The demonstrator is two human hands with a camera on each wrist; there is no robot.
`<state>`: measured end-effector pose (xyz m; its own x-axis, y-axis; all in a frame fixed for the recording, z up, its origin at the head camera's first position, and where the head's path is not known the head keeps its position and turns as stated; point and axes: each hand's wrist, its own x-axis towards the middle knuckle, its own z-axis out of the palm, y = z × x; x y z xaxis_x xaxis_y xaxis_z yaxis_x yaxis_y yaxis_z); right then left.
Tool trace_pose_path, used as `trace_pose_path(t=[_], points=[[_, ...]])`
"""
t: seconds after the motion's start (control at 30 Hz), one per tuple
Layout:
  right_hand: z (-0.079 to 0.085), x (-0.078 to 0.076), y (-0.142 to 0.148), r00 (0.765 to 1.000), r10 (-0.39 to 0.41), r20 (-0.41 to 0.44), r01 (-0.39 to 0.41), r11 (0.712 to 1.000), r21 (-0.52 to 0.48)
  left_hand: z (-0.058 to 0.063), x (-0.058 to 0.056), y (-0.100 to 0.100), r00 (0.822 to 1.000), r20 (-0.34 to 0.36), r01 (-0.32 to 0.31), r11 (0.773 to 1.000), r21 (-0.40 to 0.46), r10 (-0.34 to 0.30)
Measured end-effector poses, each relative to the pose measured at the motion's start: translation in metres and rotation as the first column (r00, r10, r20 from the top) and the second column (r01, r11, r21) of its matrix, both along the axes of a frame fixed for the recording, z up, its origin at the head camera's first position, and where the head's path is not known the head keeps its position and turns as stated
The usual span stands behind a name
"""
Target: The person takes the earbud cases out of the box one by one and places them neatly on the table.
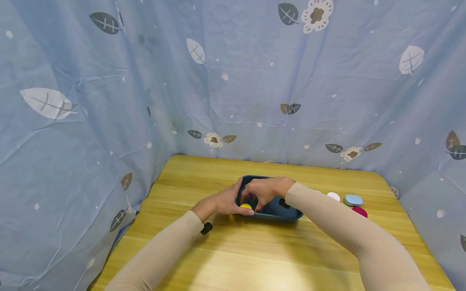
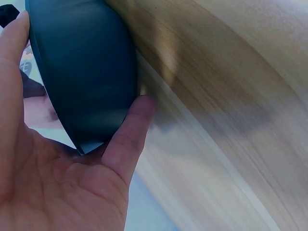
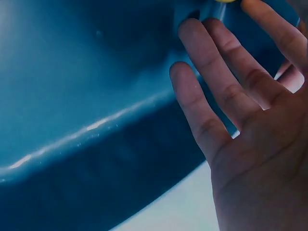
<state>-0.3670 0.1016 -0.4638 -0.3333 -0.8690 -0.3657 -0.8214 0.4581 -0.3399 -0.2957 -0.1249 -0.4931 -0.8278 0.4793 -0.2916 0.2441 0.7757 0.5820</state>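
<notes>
A dark blue rectangular tray [image 1: 278, 217] lies on the table, both hands at its left end. My left hand [image 1: 223, 201] grips that end; in the left wrist view its thumb presses near the base of the outer wall [image 2: 89, 67] and a finger reaches along the rim. My right hand [image 1: 265, 190] dips into the tray from above, with its fingers bent down. At its fingertips, by the front left corner, is a small rounded yellow piece [image 1: 246, 206], partly hidden by the left thumb. In the right wrist view the index fingertip meets the yellow piece [image 3: 224, 1].
Right of the tray lie a white round piece [image 1: 333, 196], a light blue rounded block [image 1: 353, 200] and a dark red round piece [image 1: 360, 211]. The right sleeve [image 1: 327, 214] passes over the tray's right end. A patterned curtain [image 1: 247, 81] encloses the wooden table [image 1: 255, 254].
</notes>
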Motion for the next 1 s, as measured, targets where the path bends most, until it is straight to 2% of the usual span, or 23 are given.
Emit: trace_pose_path(t=[0.4,1.0], points=[[-0.008,0.001,-0.010,1.000,0.012,0.018,-0.011,1.000,-0.025,0.002,0.000,-0.001,1.000,-0.006,0.011,1.000,-0.011,-0.011],[-0.014,0.004,-0.017,1.000,0.029,-0.010,-0.030,0.999,-0.037,0.003,0.001,-0.001,1.000,0.009,0.012,1.000,0.003,-0.012]])
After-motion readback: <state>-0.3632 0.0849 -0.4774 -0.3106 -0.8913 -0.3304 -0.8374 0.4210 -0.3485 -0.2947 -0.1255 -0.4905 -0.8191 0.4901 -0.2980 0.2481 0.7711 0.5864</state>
